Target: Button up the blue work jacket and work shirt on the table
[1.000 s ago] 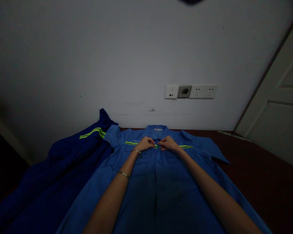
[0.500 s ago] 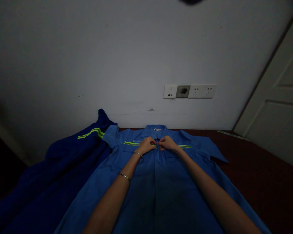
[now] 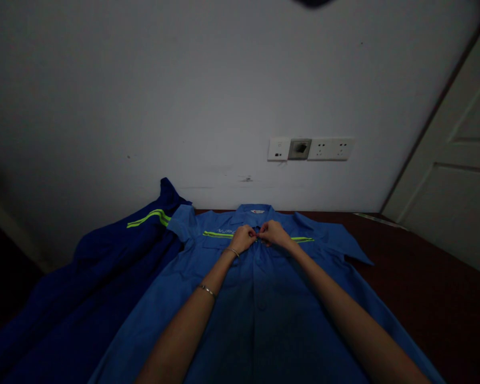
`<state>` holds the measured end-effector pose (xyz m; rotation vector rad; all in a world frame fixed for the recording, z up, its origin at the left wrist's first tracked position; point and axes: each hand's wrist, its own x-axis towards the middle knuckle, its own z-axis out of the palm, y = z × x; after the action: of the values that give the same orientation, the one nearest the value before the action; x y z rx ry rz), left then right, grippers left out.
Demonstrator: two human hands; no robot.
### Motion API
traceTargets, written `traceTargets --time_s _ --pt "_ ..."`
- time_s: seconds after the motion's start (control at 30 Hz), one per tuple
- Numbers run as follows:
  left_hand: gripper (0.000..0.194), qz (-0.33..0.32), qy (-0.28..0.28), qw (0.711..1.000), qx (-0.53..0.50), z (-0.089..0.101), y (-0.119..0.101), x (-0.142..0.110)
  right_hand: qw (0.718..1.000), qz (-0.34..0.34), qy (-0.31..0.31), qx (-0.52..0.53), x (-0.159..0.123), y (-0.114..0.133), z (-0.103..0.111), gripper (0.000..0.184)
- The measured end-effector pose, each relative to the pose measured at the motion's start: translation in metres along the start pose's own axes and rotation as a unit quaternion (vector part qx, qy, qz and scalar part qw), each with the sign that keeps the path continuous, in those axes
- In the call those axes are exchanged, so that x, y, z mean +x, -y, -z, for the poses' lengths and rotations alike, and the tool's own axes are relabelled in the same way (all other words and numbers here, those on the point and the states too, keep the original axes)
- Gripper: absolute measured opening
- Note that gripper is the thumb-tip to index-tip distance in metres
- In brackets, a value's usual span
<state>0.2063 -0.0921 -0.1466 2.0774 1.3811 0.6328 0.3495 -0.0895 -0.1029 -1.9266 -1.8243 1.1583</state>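
Note:
A blue short-sleeved work shirt (image 3: 232, 293) lies spread out with its collar toward the wall and a yellow-green stripe across the chest. At the front placket, level with the stripe, my left hand (image 3: 243, 239) pinches the cloth. My right hand (image 3: 272, 233) pinches the same place from the other side, the fingertips of both hands almost meeting. A button between the fingers is too small and dark to make out. Lower on the placket, a button (image 3: 261, 305) shows faintly. Bracelets circle my left wrist and forearm.
A darker blue garment (image 3: 116, 266) with yellow-green stripes lies to the left, partly against the wall. The shirt rests on a dark red-brown surface (image 3: 416, 277). Behind are a wall with socket plates (image 3: 330, 149) and, at the right, a white panelled door (image 3: 456, 176).
My left hand has shifted slightly to the right and turned a little at the wrist. My right hand has moved up very slightly. Both still pinch the shirt front.

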Motion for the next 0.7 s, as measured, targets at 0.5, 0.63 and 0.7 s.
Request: traceTargets --time_s 0.5,0.63,0.7 --pt "0.011 0.008 -0.01 0.998 0.062 -0.005 -0.009 -0.006 0.994 0.098 -0.019 -0.031 0.002 -0.011 0.005 0.017" --pt "0.012 -0.005 -0.01 0.999 0.048 -0.005 -0.006 -0.006 0.993 0.115 -0.01 0.018 0.006 -0.021 0.004 0.016" --pt "0.013 -0.009 -0.014 0.999 0.038 -0.005 -0.005 -0.006 0.992 0.12 -0.004 0.034 0.008 -0.024 0.002 0.016"
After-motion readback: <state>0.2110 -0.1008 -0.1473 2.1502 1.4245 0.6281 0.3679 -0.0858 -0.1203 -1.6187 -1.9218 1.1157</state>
